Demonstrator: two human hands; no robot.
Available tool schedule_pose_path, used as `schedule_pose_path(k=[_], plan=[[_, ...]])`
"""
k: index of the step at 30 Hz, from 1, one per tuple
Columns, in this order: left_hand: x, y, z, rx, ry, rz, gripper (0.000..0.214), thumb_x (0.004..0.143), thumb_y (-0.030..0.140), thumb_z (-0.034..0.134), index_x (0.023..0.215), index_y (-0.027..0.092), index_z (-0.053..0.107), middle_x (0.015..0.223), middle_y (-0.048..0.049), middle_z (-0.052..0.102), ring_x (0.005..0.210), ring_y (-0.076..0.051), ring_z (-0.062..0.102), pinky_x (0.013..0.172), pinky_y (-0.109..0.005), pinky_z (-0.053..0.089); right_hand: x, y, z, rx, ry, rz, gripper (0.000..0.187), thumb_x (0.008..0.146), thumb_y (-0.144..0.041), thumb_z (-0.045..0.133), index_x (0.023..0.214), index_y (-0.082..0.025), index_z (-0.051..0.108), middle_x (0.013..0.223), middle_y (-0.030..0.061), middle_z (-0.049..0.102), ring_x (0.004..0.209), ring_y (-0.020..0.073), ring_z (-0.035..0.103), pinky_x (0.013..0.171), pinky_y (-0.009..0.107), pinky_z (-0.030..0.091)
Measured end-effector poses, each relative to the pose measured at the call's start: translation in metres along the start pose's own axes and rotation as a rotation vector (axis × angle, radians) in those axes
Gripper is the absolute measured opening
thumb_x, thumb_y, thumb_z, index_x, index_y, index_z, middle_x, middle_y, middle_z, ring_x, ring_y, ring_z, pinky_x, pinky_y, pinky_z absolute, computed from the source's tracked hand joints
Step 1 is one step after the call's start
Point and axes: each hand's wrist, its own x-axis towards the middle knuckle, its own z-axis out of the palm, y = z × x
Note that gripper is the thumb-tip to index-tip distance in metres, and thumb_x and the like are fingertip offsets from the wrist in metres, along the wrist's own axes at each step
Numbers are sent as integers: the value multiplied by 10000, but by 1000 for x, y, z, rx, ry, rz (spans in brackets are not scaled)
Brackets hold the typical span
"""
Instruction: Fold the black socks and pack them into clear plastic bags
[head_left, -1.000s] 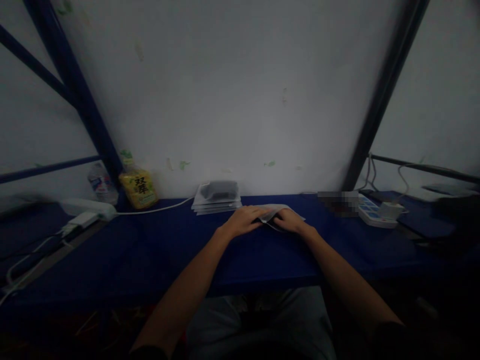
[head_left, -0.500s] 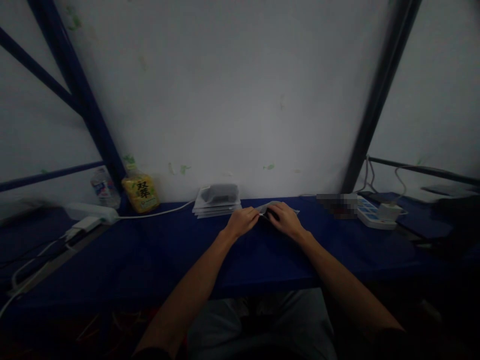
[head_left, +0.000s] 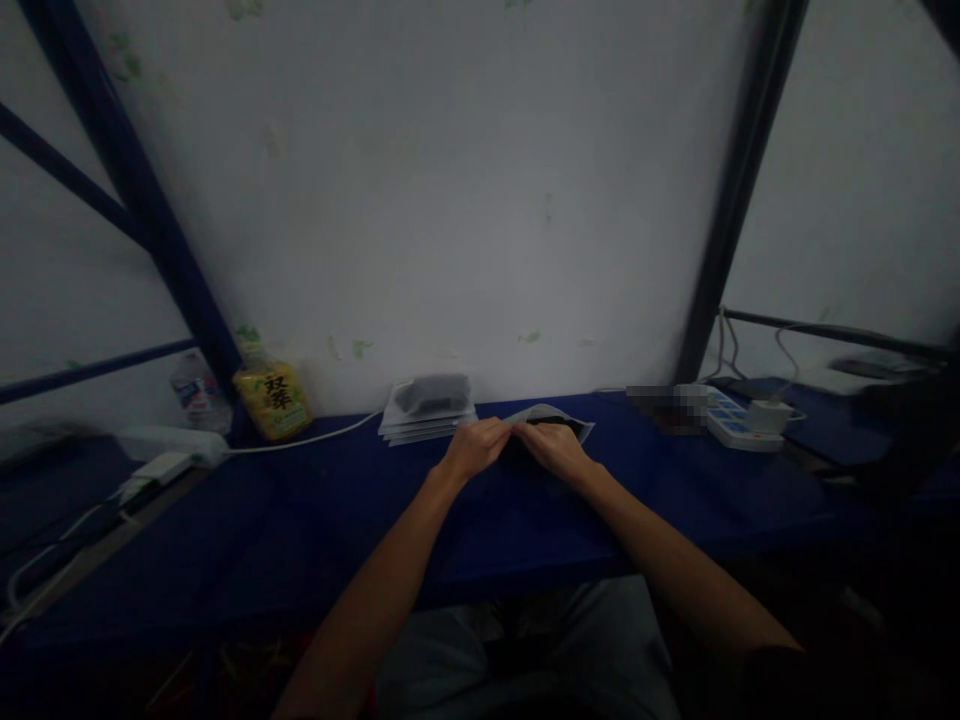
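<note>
Above a lap in grey trousers, the left hand and right hand are together, fingertips meeting and seeming to pinch the near edge of a pale plastic pouch. The pouch lies flat near the back edge of the blue table, around its middle. A dark item shows at its opening, though the hands hide part of it and the dim light blurs the detail.

The thin plastic looks slippery, so a loose pinch could let the edge slide away, and an uneven pull could crease the pouch or push the dark item out of line. A slip toward the left could also knock the stack of clear bags just beside it.

Both forearms angle inward from the near edge of the table, with the wrists low and the hands turned toward each other.

Farther back, a yellow-labelled bottle and a water bottle stand against the wall. White power strips lie at the left and right, with a white cable running along the table.
</note>
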Motion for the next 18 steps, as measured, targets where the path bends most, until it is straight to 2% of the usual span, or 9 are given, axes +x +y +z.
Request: schedule_pose_path(k=[4, 10, 15, 18], plan=[[0, -4, 0, -15, 32, 4, 237, 958, 227, 430, 977, 168, 659, 858, -59, 677, 803, -152, 650, 715, -248, 495, 7, -3, -1, -56, -53, 34, 306, 983, -226, 318, 1112, -153, 586, 718, 77, 657, 669, 175, 607, 641, 242, 430], [-1, -10, -4, -38, 52, -10, 252, 961, 248, 438, 943, 168, 677, 846, -58, 690, 793, -154, 657, 736, -258, 504, 11, -3, -3, -69, -146, 125, 304, 982, -256, 308, 1143, -142, 539, 777, 114, 669, 672, 209, 606, 611, 270, 430], [-3, -17, -13, -36, 92, -91, 252, 960, 272, 454, 936, 179, 687, 865, -47, 706, 791, -156, 661, 732, -260, 504, 7, 13, -16, -35, -15, 114, 278, 972, -248, 361, 1079, -195, 611, 864, 112, 674, 901, 241, 559, 760, 305, 435], [-4, -20, -18, -76, 116, -114, 240, 952, 278, 478, 917, 173, 691, 877, -48, 714, 802, -161, 666, 741, -262, 504, 4, 21, -20, -50, 53, 102, 267, 971, -256, 384, 1053, -208, 633, 849, 96, 680, 923, 242, 534, 821, 327, 414]])
